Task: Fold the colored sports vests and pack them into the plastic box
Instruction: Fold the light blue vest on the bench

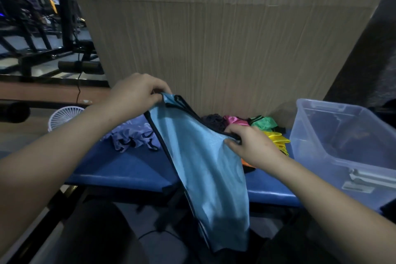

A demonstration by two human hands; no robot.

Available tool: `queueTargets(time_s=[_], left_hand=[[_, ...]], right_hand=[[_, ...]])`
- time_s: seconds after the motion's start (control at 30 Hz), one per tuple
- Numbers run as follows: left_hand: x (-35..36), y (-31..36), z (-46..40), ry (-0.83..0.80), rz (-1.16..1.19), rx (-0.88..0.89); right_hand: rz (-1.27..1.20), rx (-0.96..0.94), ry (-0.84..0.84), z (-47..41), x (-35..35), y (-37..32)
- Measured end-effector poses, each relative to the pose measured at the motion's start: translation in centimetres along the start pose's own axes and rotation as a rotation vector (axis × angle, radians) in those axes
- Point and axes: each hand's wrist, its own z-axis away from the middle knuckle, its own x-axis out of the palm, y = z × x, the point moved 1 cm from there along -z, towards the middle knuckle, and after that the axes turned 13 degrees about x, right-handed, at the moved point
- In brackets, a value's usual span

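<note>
The light blue vest (205, 169) hangs above the near edge of the blue worktop (120, 169), held at its top edge. The left hand (137, 94) pinches the upper left corner with curled fingers; the right hand (250, 146) grips the black-trimmed edge lower and to the right. The fabric drapes in a long limp panel below the worktop edge, so it appears thin, light and soft, with a smooth sheen that is likely slippery. Take hold at the bound black trim, where the material is firmer, and keep both corners pinched; a loose hold would probably let it slide.

A crumpled lilac vest (132, 137) lies on the worktop to the left. A heap of pink, green and yellow vests (265, 130) lies at the far right. The clear plastic box (342, 141) stands at the right, lid off.
</note>
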Motion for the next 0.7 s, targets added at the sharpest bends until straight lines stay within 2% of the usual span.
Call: queueTargets(time_s=[0.27,0.33,0.5,0.7], left_hand=[[-1.4,-2.1,-5.1,0.251,0.020,-0.056],[-1.6,-2.7,-6.6,0.277,0.017,-0.062],[-2.7,-4.5,-10.8,0.335,-0.005,-0.074],[-3.6,-7.3,-16.1,0.368,-0.032,-0.033]], right_hand=[[-0.182,0.102,0.037,-5.3,-2.6,-2.2],[-0.216,0.138,0.027,-6.8,-2.9,-2.7],[-0.532,0.271,-0.063,-11.3,-2.5,-3.5],[-0.650,0.293,-0.076,-17.0,-1.7,-4.1]])
